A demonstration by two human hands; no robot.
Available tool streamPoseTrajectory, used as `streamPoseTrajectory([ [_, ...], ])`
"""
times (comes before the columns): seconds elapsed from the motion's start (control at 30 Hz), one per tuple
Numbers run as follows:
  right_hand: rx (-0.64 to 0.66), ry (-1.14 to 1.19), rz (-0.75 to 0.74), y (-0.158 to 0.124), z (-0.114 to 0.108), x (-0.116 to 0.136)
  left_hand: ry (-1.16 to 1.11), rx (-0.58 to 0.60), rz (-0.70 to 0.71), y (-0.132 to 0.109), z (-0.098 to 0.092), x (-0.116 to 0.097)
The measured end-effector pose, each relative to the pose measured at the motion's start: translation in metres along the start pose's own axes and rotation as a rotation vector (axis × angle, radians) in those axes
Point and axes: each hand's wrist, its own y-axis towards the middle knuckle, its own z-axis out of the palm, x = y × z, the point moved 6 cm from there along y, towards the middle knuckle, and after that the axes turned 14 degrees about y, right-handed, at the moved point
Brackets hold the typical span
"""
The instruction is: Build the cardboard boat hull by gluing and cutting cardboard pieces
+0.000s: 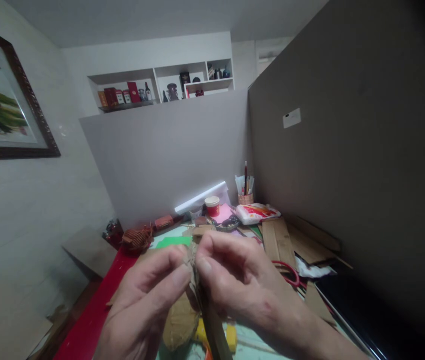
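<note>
A brown cardboard strip (215, 330) with a torn, crumpled upper end (193, 265) is held up in front of me over the table. My left hand (141, 300) pinches the ragged end from the left, thumb against fingertips. From the other side, my right hand (242, 280) pinches the same piece, its fingers curled in. The strip hangs down between my palms toward the bottom of the view. Below it lies a rounded, tape-covered brown piece (180, 322), partly behind my left hand. Next to that is a yellow object (231, 337) with an orange part, mostly covered.
Cardboard pieces (278, 242), a red-handled tool (291, 274) and a dark flat device (362, 310) lie at right. Behind are a paper cup (212, 206), a tissue pack (255, 213) and a pen holder (246, 199). A brown ridged model (137, 239) sits at left. Grey partitions (178, 155) enclose the table.
</note>
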Motion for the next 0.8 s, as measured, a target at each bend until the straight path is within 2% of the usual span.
streamPoseTrajectory([
  [0.17, 0.031, -0.066, -0.05, 0.0, 0.0, 0.003, -0.071, -0.012, -0.04, -0.001, -0.002, 0.003],
  [0.3, 0.046, -0.184, -0.09, -0.003, 0.002, 0.005, -0.031, 0.023, -0.059, -0.002, -0.005, 0.007],
  [0.4, 0.051, -0.305, -0.141, -0.005, 0.003, 0.007, 0.063, 0.058, -0.007, -0.001, -0.004, 0.005],
  [0.5, 0.022, -0.4, -0.176, -0.006, 0.003, 0.007, 0.109, 0.018, 0.04, -0.002, -0.003, 0.002],
  [0.63, -0.01, -0.355, -0.171, -0.001, 0.003, 0.004, 0.057, 0.007, -0.017, -0.002, 0.0, 0.004],
  [0.8, 0.033, -0.191, -0.171, 0.004, 0.003, 0.001, -0.032, 0.014, -0.018, -0.002, 0.0, 0.003],
])
